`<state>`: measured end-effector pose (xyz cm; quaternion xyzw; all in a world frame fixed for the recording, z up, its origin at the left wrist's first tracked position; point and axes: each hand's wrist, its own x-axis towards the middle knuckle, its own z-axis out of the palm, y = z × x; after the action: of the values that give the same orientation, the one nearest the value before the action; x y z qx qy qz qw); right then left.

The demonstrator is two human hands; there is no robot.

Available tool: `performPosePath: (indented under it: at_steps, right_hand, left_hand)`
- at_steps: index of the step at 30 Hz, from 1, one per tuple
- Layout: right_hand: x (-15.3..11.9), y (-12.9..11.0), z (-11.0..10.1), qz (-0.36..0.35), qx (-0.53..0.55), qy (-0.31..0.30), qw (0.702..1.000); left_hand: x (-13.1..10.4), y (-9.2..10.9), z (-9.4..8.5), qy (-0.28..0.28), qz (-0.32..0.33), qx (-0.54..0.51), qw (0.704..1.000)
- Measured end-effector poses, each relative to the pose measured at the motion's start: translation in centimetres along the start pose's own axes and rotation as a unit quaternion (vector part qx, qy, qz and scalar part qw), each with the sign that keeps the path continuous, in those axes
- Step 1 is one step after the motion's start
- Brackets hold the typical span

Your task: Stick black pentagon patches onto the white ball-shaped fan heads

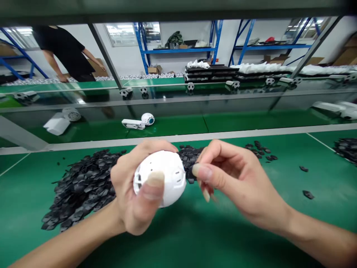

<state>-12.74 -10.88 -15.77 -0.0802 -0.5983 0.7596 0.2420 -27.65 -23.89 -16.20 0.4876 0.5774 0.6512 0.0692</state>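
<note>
My left hand (142, 190) is wrapped around a white plastic ball-shaped shell (170, 175), with the thumb across its front. Small slots and holes mark the shell's surface. Just right of the shell, my right hand (228, 178) pinches a small black plastic piece (191, 172) between thumb and fingers. Most of that piece is hidden, and a little space separates it from the shell. Behind and left of my left hand lies a big pile of black plastic pieces (83, 186). A smaller heap of them (188, 154) shows between my hands.
Loose black pieces (308, 194) lie on the green table (320, 230) at right. A raised rail (195, 137) runs behind it. Beyond the rail, a white ball-headed device (134, 124) rests on a green belt. Football-patterned balls (190, 86) line a shelf. A person (65, 52) stands back left.
</note>
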Motion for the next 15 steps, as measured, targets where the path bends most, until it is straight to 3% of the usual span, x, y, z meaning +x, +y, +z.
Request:
performPosePath:
  at_steps: [2,5,8,15]
  right_hand:
    - [-0.1,0.3,0.4,0.014,0.013,-0.018,1.0]
    - [-0.2,0.4,0.5,0.041,0.023,-0.036,0.998]
    - [-0.2,0.4,0.4,0.082,0.057,-0.045,0.994]
    - [0.0,1.2,0.3,0.172,0.169,-0.058,0.969]
  left_hand:
    - [-0.1,-0.9,0.0,-0.005,0.071,0.066,0.995]
    - [-0.2,-1.6,0.2,0.003,0.094,0.126,0.987]
    - [-0.2,-1.7,0.2,-0.009,0.098,0.139,0.985]
    - [0.2,-1.8,-0.1,-0.041,0.205,0.142,0.968]
